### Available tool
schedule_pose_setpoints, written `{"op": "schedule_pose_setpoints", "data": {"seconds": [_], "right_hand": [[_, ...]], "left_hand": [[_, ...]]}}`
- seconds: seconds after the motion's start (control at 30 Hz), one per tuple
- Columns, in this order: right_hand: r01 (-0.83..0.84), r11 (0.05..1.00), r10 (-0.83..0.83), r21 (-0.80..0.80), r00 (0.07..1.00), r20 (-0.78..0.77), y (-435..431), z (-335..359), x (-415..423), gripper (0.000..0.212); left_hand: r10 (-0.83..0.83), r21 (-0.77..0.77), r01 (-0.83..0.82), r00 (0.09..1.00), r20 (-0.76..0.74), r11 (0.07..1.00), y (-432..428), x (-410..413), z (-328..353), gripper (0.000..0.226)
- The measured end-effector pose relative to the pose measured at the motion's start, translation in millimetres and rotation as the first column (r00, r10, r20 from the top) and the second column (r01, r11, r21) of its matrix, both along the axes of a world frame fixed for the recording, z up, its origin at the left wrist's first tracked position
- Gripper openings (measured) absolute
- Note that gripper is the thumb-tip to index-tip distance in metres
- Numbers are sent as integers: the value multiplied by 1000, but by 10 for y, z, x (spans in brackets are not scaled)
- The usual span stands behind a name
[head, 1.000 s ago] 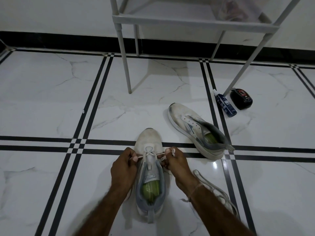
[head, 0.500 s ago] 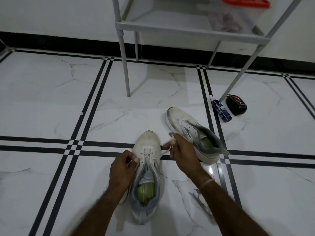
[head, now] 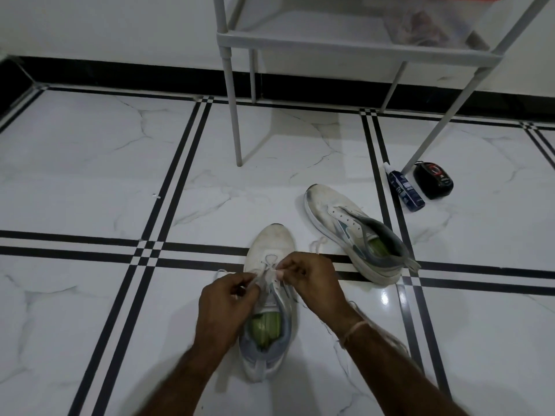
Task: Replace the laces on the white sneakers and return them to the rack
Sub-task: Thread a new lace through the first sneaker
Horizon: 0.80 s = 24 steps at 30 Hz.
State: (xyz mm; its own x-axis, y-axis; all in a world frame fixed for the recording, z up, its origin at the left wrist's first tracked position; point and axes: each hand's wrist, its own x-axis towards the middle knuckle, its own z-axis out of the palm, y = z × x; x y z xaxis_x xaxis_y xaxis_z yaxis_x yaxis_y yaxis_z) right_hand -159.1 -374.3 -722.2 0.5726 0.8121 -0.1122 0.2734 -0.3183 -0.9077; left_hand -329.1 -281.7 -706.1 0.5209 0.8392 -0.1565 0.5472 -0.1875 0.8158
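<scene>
Left hand and right hand are pinching the lace ends over the sneaker, sitting on the floor before the rack. Uneven pulling could be leaving lopsided ends or slipping a strand free.

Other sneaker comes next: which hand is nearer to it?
Right. The right hand pinches lace on the side toward the other sneaker; the left hand is farther, across the near sneaker.
</scene>
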Motion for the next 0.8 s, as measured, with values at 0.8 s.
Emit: {"op": "schedule_pose_setpoints", "data": {"seconds": [0.8], "right_hand": [[177, 983, -176, -47, 984, 8, -21, -107, -300, 12]], "left_hand": [[98, -385, 2, 966, 239, 923, 42, 155, -176, 9]]}}
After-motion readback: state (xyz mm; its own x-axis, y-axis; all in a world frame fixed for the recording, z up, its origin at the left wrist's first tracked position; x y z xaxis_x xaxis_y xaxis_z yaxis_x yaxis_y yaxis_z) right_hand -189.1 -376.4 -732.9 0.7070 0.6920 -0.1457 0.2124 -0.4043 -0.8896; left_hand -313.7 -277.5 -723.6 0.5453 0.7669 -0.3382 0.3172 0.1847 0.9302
